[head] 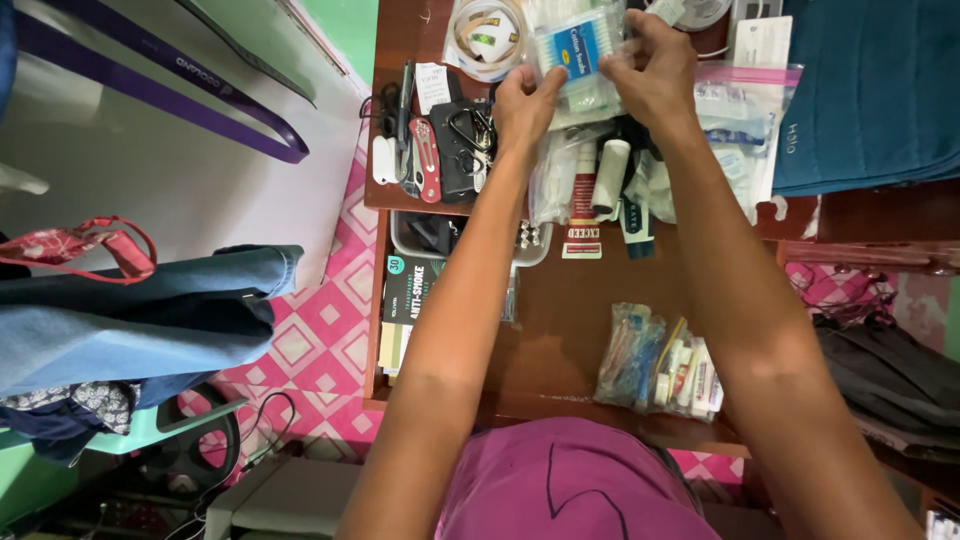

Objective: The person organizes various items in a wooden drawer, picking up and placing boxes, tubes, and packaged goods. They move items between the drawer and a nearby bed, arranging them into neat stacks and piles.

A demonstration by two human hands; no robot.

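Both my hands reach far forward over a brown wooden desk (560, 330). Between them is a clear plastic pack of cotton swabs (578, 50) with a blue label. My left hand (525, 100) grips the pack's left side and my right hand (650, 70) grips its right side, holding it above a heap of small toiletries. Under the hands lie a white tube with red print (583, 200), a white cylinder (610, 178) and clear zip bags (740, 120).
A red folding knife (428, 160), a black pouch with a carabiner (465, 145) and pens lie at the desk's left. A clear bag of small items (660, 365) sits near me. A teal cloth (870, 90) is at right; jeans (140, 310) hang at left over the pink tiled floor.
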